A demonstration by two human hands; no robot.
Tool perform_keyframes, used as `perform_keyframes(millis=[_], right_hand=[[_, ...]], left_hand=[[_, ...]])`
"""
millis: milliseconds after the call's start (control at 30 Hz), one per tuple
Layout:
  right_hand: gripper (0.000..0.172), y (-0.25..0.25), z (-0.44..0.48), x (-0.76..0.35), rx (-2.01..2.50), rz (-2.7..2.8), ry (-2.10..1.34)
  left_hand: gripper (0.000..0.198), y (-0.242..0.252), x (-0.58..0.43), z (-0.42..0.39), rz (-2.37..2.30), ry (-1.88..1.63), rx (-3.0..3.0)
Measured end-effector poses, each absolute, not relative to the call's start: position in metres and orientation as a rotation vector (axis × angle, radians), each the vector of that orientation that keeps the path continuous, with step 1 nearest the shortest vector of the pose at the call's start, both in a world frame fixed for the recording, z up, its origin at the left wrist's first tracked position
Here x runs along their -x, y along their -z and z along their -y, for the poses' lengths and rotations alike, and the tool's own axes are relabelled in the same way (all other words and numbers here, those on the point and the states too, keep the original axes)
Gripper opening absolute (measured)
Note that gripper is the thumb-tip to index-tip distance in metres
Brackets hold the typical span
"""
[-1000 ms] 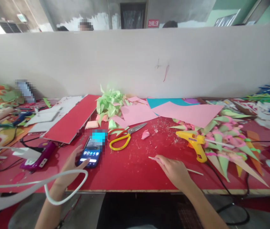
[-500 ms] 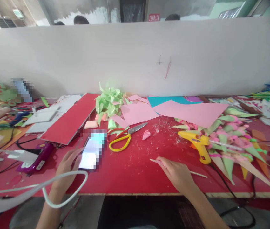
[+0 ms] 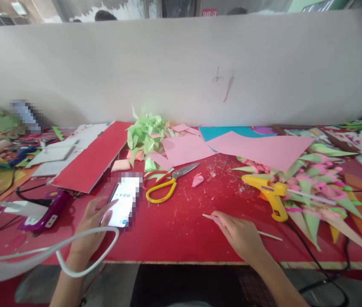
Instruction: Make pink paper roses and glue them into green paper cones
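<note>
My left hand (image 3: pixel 88 228) lies at the lower left edge of a lit phone (image 3: pixel 125 202), fingers apart, one fingertip over its screen. Blurring covers part of the phone's edges. In a closed pinch, my right hand (image 3: pixel 243 236) holds a thin pale stick (image 3: pixel 272 236) low over the red table; its tip pokes out past the fingers and its other end shows behind the hand. Scissors with red and yellow handles (image 3: pixel 163 194) rest beside the phone. Ahead of my right hand is a small folded pink paper piece (image 3: pixel 197 180).
A yellow glue gun (image 3: pixel 267 189) lies to the right, near a heap of green and pink paper cones (image 3: pixel 308 213). Pink paper sheets (image 3: pixel 260 149) and crumpled green paper (image 3: pixel 149 134) sit along the white partition (image 3: pixel 120 72). A white cable (image 3: pixel 115 238) loops across my left wrist.
The phone's screen has turned from a coloured picture to a white page with small icons. My left fingers have moved onto the screen. My right hand keeps hold of the stick; the view shifts slightly.
</note>
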State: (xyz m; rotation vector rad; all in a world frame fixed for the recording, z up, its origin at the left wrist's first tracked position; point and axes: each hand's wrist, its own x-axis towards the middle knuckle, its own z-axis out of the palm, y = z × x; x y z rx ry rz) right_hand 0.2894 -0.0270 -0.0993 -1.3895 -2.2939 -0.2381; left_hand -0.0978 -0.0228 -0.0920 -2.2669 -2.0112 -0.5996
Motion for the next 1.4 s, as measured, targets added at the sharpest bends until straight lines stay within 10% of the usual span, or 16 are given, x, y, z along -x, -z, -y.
perform_keyframes(millis=[1400], right_hand=[[0.042, 0.097, 0.027, -0.288, 1.402, 2.301, 0.228]], left_hand=[[0.043, 0.085, 0.092, 0.033, 1.91, 0.727, 2.308]])
